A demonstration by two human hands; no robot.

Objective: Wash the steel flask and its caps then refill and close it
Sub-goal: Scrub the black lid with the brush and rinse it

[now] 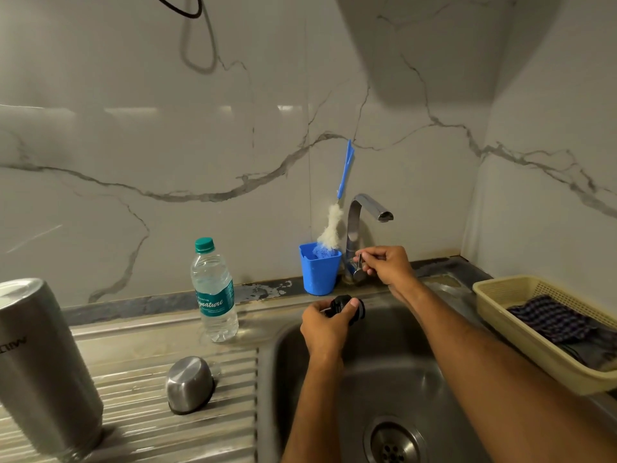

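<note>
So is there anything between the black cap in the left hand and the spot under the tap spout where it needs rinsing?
Nothing visible blocks it. The left hand holds the black inner cap over the sink, below and left of the tap spout. The right hand pinches the tap lever, off that path.

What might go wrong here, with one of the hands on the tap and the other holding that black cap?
The left hand holds the black cap left of the spout, so water may miss it. The cap could slip into the sink. Splashes might reach the cloth in the basket.
</note>
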